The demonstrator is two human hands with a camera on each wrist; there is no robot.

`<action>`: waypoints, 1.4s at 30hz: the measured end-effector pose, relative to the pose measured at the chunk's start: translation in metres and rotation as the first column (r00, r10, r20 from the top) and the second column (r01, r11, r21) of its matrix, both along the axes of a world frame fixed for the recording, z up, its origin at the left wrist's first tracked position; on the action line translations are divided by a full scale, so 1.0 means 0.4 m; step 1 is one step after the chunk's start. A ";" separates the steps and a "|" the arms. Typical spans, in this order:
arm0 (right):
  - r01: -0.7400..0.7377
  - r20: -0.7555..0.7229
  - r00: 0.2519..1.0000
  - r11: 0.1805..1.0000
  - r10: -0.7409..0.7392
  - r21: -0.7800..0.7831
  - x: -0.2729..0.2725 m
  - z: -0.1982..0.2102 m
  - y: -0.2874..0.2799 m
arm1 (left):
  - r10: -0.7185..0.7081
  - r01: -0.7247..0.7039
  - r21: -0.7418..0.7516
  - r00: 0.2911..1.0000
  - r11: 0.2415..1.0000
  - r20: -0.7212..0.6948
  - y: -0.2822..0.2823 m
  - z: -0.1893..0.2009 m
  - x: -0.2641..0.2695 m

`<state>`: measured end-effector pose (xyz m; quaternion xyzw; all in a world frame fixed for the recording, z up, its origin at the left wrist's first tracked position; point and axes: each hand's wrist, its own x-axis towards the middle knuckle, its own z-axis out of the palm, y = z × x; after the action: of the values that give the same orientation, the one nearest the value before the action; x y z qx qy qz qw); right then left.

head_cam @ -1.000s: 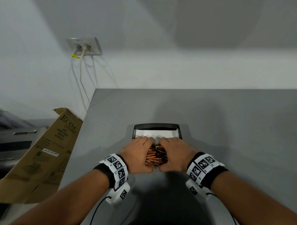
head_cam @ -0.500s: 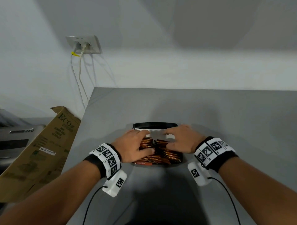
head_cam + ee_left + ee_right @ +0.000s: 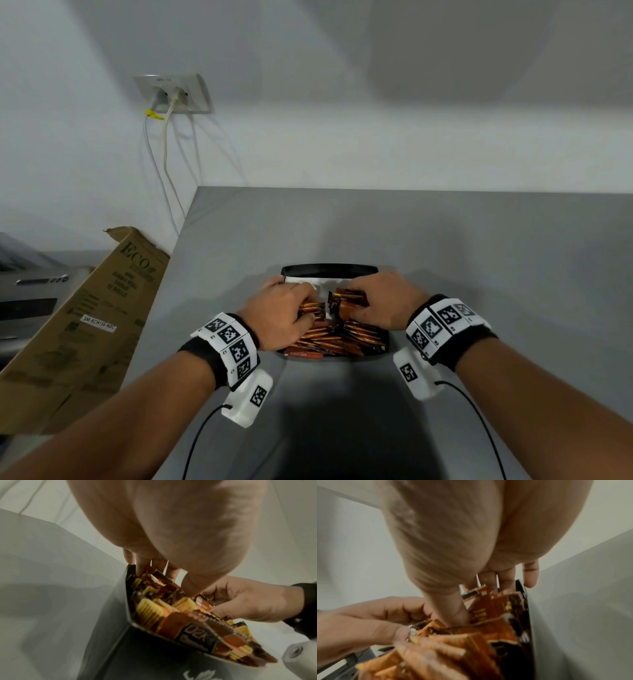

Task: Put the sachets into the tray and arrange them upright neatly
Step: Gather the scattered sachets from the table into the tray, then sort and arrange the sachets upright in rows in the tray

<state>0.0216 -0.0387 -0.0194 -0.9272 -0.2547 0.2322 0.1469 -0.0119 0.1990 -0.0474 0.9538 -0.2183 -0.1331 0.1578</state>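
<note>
Splitting now: a second ago both hands squeezed one bundle of sachets (image 3: 337,337) together at the tray's (image 3: 329,269) near end; since then they've parted and the bundle has slumped flat along the near edge. Left hand (image 3: 279,313) curls round a clump at the left side, right hand (image 3: 378,301) pinches a few half-raised sachets mid-tray. Far end shows bare white liner (image 3: 310,281). Everything's in the tray; my read is standing them up is only starting.

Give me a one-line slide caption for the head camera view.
Both hands, left hand and right hand, sort orange sachets inside a black tray on a grey table.
</note>
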 end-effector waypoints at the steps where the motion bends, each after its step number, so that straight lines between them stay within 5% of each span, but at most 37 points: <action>1: -0.017 0.036 0.999 1.000 0.018 -0.014 -0.002 -0.005 0.005 | 0.004 -0.004 -0.001 1.000 1.000 0.006 -0.001 -0.001 0.000; 6: 0.010 0.149 0.989 1.000 -0.007 -0.022 -0.009 -0.013 0.009 | 0.001 0.002 -0.036 0.998 0.999 0.062 -0.002 0.008 -0.004; 14: 0.175 0.043 0.981 0.953 -0.192 0.248 -0.035 -0.011 -0.011 | 0.068 -0.064 -0.103 0.997 0.993 0.030 -0.003 0.012 -0.010; 20: 0.391 -0.068 0.909 0.788 -0.410 0.475 -0.031 0.031 -0.017 | 0.284 -0.303 -0.383 0.953 0.873 -0.108 -0.030 0.077 -0.021; 23: 0.480 -0.231 0.868 0.626 -0.439 0.615 -0.030 0.064 0.003 | 0.375 -0.484 -0.574 0.875 0.661 -0.306 -0.070 0.112 -0.016; 26: 0.638 -0.566 0.770 0.316 -0.294 0.703 -0.046 0.086 0.039 | 0.214 -0.682 -0.704 0.731 0.199 -0.648 -0.115 0.132 -0.017; 28: 0.704 -0.690 0.708 0.211 -0.146 0.678 -0.066 0.094 0.062 | -0.015 -0.752 -0.657 0.658 -0.049 -0.753 -0.138 0.137 -0.025; 30: 0.678 -0.668 0.730 0.281 -0.145 0.680 -0.082 0.092 0.078 | -0.147 -0.795 -0.583 0.605 -0.168 -0.782 -0.151 0.137 -0.036; 34: 0.371 -0.129 0.923 0.753 -0.362 0.544 -0.094 0.114 0.072 | -0.142 -0.843 -0.493 0.526 -0.214 -0.839 -0.153 0.129 -0.053; 37: 0.289 -0.004 0.944 0.823 -0.329 0.490 -0.103 0.145 0.048 | -0.148 -0.869 -0.450 0.483 -0.206 -0.863 -0.152 0.135 -0.068; 42: -0.099 0.193 0.979 0.979 0.064 0.177 -0.118 0.159 0.067 | -0.169 -0.852 -0.482 0.515 -0.204 -0.840 -0.164 0.143 -0.085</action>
<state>-0.0256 -0.0120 0.0442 -0.9158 -0.3258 0.1253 0.1986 -0.0457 0.1333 0.0097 0.4047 0.1676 -0.2104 0.8740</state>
